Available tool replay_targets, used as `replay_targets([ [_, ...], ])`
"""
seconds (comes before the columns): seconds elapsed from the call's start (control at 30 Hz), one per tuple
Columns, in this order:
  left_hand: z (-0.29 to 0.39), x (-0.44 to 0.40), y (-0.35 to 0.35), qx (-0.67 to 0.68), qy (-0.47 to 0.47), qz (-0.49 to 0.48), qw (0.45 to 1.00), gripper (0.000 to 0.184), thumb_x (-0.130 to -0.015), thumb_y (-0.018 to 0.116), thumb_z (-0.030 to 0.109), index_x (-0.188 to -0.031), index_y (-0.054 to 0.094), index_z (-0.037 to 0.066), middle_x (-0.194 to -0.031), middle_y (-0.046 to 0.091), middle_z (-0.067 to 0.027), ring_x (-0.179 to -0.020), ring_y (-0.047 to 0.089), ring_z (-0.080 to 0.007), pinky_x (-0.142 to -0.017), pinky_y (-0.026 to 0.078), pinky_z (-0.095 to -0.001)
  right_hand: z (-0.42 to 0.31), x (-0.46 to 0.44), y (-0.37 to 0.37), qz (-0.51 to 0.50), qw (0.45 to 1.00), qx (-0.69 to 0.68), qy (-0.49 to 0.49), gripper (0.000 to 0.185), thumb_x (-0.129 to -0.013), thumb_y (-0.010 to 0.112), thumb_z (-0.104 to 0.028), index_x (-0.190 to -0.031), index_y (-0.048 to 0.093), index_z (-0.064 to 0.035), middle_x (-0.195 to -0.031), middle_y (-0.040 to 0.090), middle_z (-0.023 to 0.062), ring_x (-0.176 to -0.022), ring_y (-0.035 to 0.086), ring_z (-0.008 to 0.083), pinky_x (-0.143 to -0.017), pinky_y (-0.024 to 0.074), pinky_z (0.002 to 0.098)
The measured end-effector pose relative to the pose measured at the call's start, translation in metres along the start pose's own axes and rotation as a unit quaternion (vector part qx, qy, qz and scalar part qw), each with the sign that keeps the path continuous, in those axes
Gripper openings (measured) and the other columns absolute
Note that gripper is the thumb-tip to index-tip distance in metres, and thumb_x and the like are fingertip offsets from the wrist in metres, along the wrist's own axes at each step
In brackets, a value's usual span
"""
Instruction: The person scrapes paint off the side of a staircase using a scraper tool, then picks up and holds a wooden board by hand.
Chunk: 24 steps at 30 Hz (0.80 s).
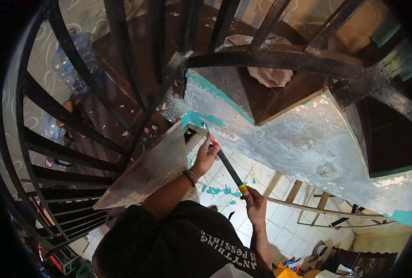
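A long black-handled scraper (230, 167) with red and yellow bands slants across the middle of the view. My left hand (207, 157) is closed around its upper part, near the red band. Lower down, my right hand (254, 200) grips the handle's yellow end. The tool's tip meets the side wall of the staircase (303, 143), next to a patch of turquoise paint (206, 119). Much of that wall is bare and grey, with turquoise strips along its stepped upper edge.
Black metal railings (71, 109) curve around the left and top. Plastic bottles (74, 65) stand behind them. A brown cloth (270, 76) lies on a stair. Turquoise flakes (214, 190) litter the tiled floor (280, 215) below. A curved wooden frame (324, 211) is at the right.
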<state>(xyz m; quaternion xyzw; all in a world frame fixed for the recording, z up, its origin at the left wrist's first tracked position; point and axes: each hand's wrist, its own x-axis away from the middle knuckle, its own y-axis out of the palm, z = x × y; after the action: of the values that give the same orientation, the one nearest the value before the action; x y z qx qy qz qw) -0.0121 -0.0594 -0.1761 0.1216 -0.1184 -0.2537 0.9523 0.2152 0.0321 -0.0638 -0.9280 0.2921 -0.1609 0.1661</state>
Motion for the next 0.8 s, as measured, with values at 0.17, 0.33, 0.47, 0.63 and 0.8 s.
replay_targets([
  [0.17, -0.001, -0.011, -0.007, -0.001, 0.021, 0.006, 1.0, 0.034, -0.096, 0.059, 0.026, -0.122, 0.051, 0.006, -0.093, 0.059, -0.0014, -0.08, 0.059, -0.0082, -0.061, 0.055, -0.024, 0.004, -0.018, 0.004, 0.002, 0.999, -0.036, -0.019, 0.034, -0.096, 0.06, -0.023, -0.115, 0.063, 0.0052, -0.087, 0.07, 0.0112, -0.079, 0.065, 0.0142, -0.073, 0.0513, 0.027],
  [0.33, -0.006, -0.005, -0.007, 0.001, 0.033, -0.012, 0.999, 0.066, -0.096, 0.057, 0.026, -0.149, 0.024, 0.005, -0.09, 0.059, -0.0037, -0.075, 0.058, -0.0084, -0.059, 0.055, -0.0249, -0.008, 0.001, 0.004, 0.003, 1.0, -0.003, 0.002, 0.035, -0.097, 0.06, -0.025, -0.115, 0.063, 0.0049, -0.086, 0.07, 0.0107, -0.078, 0.064, 0.0134, -0.072, 0.0507, 0.0262],
  [0.47, -0.008, -0.01, -0.009, 0.001, 0.046, 0.03, 0.999, 0.049, -0.095, 0.061, 0.033, -0.134, 0.048, 0.005, -0.093, 0.06, -0.0018, -0.08, 0.058, -0.0067, -0.06, 0.054, -0.0232, 0.008, -0.014, 0.012, 0.005, 0.999, -0.023, -0.023, 0.034, -0.097, 0.06, -0.025, -0.114, 0.063, 0.0037, -0.086, 0.069, 0.01, -0.077, 0.065, 0.0138, -0.071, 0.0505, 0.0266],
  [0.63, -0.004, 0.001, -0.003, -0.003, 0.048, 0.036, 0.998, 0.053, -0.095, 0.06, 0.028, -0.139, 0.043, 0.005, -0.09, 0.061, -0.0017, -0.077, 0.058, -0.0067, -0.059, 0.053, -0.0226, -0.003, 0.003, 0.015, 0.006, 1.0, -0.023, -0.015, 0.036, -0.096, 0.06, -0.026, -0.116, 0.062, 0.0038, -0.085, 0.069, 0.0122, -0.077, 0.065, 0.0141, -0.071, 0.0506, 0.0266],
  [0.8, -0.004, -0.004, -0.003, 0.038, 0.03, 0.033, 0.998, 0.052, -0.096, 0.058, 0.023, -0.141, 0.041, 0.005, -0.085, 0.061, -0.0005, -0.073, 0.058, -0.0059, -0.057, 0.053, -0.022, 0.005, -0.008, 0.011, 0.009, 0.999, 0.021, -0.041, 0.038, -0.096, 0.061, -0.027, -0.117, 0.062, 0.0045, -0.084, 0.069, 0.0125, -0.075, 0.065, 0.0146, -0.07, 0.0511, 0.0268],
])
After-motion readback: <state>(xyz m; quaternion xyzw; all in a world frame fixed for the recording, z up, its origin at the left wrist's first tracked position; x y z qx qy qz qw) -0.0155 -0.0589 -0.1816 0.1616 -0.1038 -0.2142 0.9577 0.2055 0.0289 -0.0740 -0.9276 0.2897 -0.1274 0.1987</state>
